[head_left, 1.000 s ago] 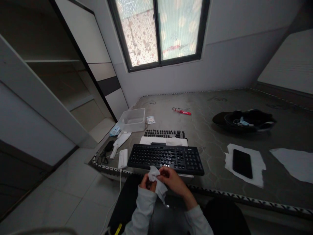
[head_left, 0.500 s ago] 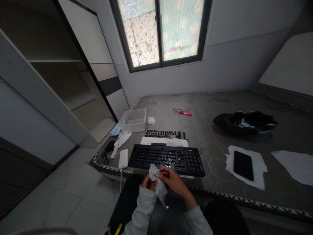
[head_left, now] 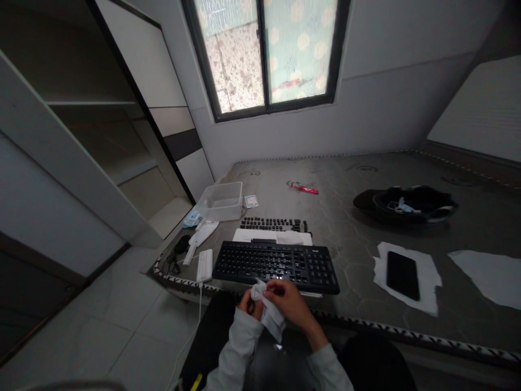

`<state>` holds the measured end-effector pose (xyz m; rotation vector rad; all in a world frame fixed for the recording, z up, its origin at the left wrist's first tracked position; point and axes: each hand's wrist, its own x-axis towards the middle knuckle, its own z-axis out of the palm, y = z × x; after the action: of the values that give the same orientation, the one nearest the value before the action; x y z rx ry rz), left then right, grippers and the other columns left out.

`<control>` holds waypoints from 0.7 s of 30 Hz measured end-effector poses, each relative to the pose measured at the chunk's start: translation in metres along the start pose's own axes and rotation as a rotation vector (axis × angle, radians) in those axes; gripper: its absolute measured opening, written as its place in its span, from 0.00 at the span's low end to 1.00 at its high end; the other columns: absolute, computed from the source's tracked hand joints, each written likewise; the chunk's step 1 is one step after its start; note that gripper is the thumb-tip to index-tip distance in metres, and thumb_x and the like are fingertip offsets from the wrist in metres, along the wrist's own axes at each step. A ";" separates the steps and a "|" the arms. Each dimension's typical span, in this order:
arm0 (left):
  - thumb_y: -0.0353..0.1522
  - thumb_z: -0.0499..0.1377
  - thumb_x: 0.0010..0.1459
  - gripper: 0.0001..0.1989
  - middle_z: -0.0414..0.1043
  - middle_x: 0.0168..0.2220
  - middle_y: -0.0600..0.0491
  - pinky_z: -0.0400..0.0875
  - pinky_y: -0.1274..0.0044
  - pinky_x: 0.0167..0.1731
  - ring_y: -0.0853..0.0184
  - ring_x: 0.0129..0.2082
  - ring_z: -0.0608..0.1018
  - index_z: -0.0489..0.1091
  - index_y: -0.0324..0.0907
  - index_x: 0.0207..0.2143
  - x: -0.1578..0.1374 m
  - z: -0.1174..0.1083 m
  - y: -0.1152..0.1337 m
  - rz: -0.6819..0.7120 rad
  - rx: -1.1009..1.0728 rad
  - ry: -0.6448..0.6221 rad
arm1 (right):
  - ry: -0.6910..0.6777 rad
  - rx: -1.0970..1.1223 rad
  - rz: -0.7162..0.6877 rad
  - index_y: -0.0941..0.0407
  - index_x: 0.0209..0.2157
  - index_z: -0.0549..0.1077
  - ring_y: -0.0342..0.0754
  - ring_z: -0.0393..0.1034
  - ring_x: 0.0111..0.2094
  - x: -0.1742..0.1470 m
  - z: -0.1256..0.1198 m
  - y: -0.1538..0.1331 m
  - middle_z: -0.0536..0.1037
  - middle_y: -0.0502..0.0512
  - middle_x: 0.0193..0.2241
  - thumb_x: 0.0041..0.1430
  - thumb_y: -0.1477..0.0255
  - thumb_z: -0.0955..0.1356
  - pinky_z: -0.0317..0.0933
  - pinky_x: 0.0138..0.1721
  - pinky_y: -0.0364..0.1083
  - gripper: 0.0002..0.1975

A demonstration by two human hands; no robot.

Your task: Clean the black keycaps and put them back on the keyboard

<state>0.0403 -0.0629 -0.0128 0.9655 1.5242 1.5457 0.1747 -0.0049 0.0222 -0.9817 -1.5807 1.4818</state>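
A white wipe (head_left: 272,319) is bunched between my two hands in front of the keyboard's near edge. My left hand (head_left: 249,305) is closed on its left side, fingers curled under it. My right hand (head_left: 290,302) pinches the top of the wipe from the right, and the loose end hangs down over my lap. Whether anything small is wrapped inside the wipe is hidden. Just beyond my fingers lies a black keyboard (head_left: 244,260), many of its keycaps off. Behind it, loose black keycaps (head_left: 268,224) stand in rows beside a white sheet (head_left: 244,235).
Left of the keyboard lie a white power strip (head_left: 205,265) with its cord, and a black mouse (head_left: 182,244). A clear plastic box (head_left: 222,202) stands further back. To the right are a phone (head_left: 402,275) on paper, a black cap (head_left: 423,206), and a red-handled tool (head_left: 303,188) behind.
The upper end of the wipe has been folded down into a tighter bunch, and its loose end has swung slightly right. Both hands stay nearly in place, still holding it.
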 end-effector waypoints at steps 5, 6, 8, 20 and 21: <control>0.46 0.68 0.43 0.23 0.83 0.35 0.45 0.76 0.73 0.38 0.55 0.38 0.82 0.79 0.39 0.37 -0.001 0.003 0.003 -0.012 -0.097 -0.005 | 0.012 -0.017 0.002 0.57 0.31 0.78 0.49 0.74 0.32 -0.001 -0.001 -0.006 0.80 0.54 0.28 0.51 0.66 0.72 0.64 0.35 0.46 0.09; 0.46 0.69 0.42 0.23 0.83 0.35 0.45 0.76 0.73 0.38 0.55 0.37 0.82 0.79 0.39 0.37 -0.001 0.003 0.002 -0.019 -0.118 0.004 | 0.009 -0.015 -0.003 0.57 0.31 0.78 0.49 0.74 0.32 -0.002 -0.001 -0.007 0.80 0.54 0.28 0.51 0.66 0.72 0.64 0.35 0.46 0.09; 0.45 0.71 0.38 0.23 0.83 0.33 0.46 0.77 0.74 0.35 0.56 0.35 0.83 0.79 0.39 0.35 -0.001 0.003 0.000 -0.038 -0.158 0.031 | 0.007 -0.008 -0.012 0.57 0.31 0.78 0.49 0.74 0.32 -0.002 -0.002 -0.009 0.81 0.54 0.29 0.51 0.66 0.72 0.64 0.35 0.46 0.09; 0.50 0.72 0.34 0.31 0.83 0.36 0.40 0.77 0.67 0.40 0.50 0.38 0.82 0.81 0.37 0.37 0.008 -0.005 -0.023 -0.082 -0.169 0.034 | -0.014 -0.021 -0.008 0.57 0.32 0.78 0.49 0.73 0.33 -0.001 -0.006 -0.006 0.80 0.54 0.29 0.53 0.65 0.71 0.64 0.35 0.45 0.10; 0.52 0.71 0.34 0.31 0.83 0.36 0.40 0.77 0.66 0.40 0.49 0.38 0.82 0.81 0.37 0.36 0.010 -0.006 -0.026 -0.089 -0.151 0.016 | -0.021 -0.024 -0.012 0.57 0.32 0.78 0.49 0.73 0.33 -0.001 -0.006 -0.006 0.80 0.54 0.29 0.53 0.65 0.71 0.64 0.36 0.45 0.09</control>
<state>0.0306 -0.0565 -0.0387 0.7915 1.4199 1.5830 0.1801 -0.0038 0.0285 -0.9710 -1.6201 1.4725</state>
